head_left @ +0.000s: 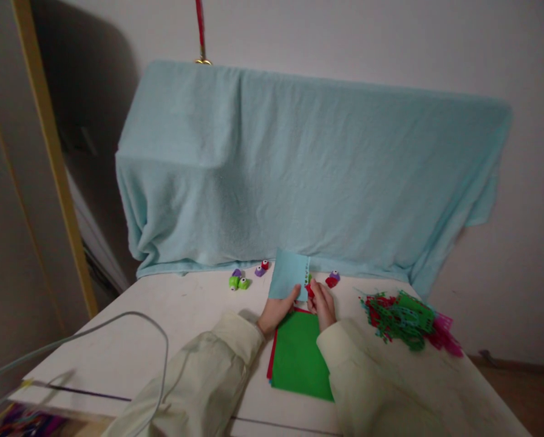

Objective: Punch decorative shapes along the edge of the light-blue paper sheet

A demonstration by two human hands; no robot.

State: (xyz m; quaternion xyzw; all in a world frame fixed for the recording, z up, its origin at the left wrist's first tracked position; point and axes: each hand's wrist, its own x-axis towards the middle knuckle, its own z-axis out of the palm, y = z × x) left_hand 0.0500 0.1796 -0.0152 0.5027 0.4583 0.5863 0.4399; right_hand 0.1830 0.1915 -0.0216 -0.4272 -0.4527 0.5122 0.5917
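Clamps a flat, pale-blue paper sheet (289, 273) with the left hand (278, 309), thumb on top, beyond smooth green paper (302, 355); grips a small red craft punch (309, 291) in the right hand's (323, 302) curled fingers, against the hole-pierced edge.

A pale blue cloth (326, 164) hangs in folds at the back of a white table (194, 303), before a plain greyish wall (345, 36). At left stands a grey panel (12, 243) with yellow edging (56, 158); brownish floor (522, 388) shows at lower right. The light is dim.
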